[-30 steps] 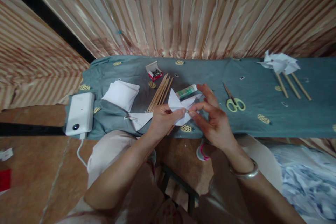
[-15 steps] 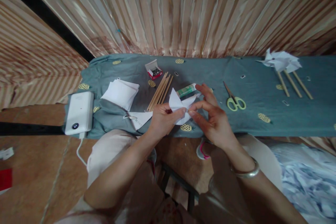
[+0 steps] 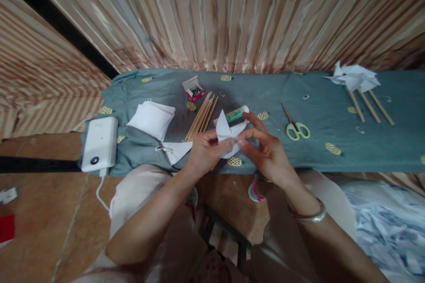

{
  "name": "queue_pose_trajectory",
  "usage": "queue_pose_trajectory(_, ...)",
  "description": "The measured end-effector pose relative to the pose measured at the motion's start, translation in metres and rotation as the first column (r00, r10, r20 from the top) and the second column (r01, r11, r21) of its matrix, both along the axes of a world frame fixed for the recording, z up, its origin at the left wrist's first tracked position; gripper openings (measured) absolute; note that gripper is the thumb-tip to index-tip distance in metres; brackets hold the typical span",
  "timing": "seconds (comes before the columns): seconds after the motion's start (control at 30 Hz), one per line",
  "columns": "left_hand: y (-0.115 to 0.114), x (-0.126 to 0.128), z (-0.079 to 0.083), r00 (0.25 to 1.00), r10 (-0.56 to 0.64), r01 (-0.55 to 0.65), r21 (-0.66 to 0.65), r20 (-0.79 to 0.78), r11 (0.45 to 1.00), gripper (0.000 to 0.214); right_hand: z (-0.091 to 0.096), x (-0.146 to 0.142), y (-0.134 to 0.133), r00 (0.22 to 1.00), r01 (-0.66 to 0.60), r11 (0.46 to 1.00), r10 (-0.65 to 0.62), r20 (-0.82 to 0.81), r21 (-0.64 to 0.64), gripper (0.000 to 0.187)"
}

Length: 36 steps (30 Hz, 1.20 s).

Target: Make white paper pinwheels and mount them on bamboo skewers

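Observation:
A white folded paper pinwheel (image 3: pixel 226 129) is held up near the front edge of the cloth-covered table. My left hand (image 3: pixel 206 150) grips its left side, thumb on top near the middle. From the right, my right hand (image 3: pixel 270 152) pinches the pinwheel at its centre, thumb and index finger pressed together. A small shiny spot shows at those fingertips, too small to name. Just behind the pinwheel lies a green and white tube (image 3: pixel 236 114), partly hidden. Thin wooden sticks (image 3: pixel 202 117) lie to the left of it, beyond my left hand.
An open red box (image 3: pixel 195 90) holds small metal pieces. White paper sheets (image 3: pixel 152 117), a cut paper piece (image 3: pixel 179 150) and a white power bank (image 3: pixel 100 141) are on the left. Green-handled scissors (image 3: pixel 295 127) and finished pinwheels (image 3: pixel 355 77) on sticks lie right.
The raised finger of my right hand has come down and curled closer to the pinwheel. The pinwheel has turned slightly; both hands keep hold of it.

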<state>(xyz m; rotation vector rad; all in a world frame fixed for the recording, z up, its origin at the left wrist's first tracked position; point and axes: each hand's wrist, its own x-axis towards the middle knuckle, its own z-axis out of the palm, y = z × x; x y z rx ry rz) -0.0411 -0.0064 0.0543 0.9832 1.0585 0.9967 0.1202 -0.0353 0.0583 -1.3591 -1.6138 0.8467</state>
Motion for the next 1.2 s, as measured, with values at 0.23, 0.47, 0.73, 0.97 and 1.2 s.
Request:
queue_pose_trajectory(0.23,0.004,0.002,-0.001,0.998,-0.02,0.019,0.017,0.057,1.0,0.039,-0.004,0.0,0.001,0.993,-0.001,0.999,-0.004,-0.116,-0.044,0.02)
queue_pose_trajectory(0.47,0.004,0.004,-0.002,0.993,0.005,0.002,-0.057,0.116,0.998,0.041,-0.005,-0.003,0.002,0.979,0.037,0.998,-0.047,-0.197,-0.054,0.018)
queue_pose_trajectory(0.73,0.004,0.007,-0.009,0.967,0.051,0.002,-0.209,0.249,0.978,0.041,-0.012,0.004,0.011,0.848,0.149,0.962,-0.243,-0.471,-0.229,0.054)
queue_pose_trajectory(0.97,0.001,0.007,-0.009,0.964,0.01,0.062,-0.265,0.265,0.962,0.041,-0.004,0.003,0.008,0.751,-0.201,0.874,-0.153,-0.643,-0.443,0.029)
queue_pose_trajectory(1.2,0.0,0.008,-0.011,0.984,-0.019,0.061,-0.236,0.176,0.97,0.041,-0.004,0.003,0.01,0.745,-0.17,0.869,-0.195,-0.638,-0.464,0.03)
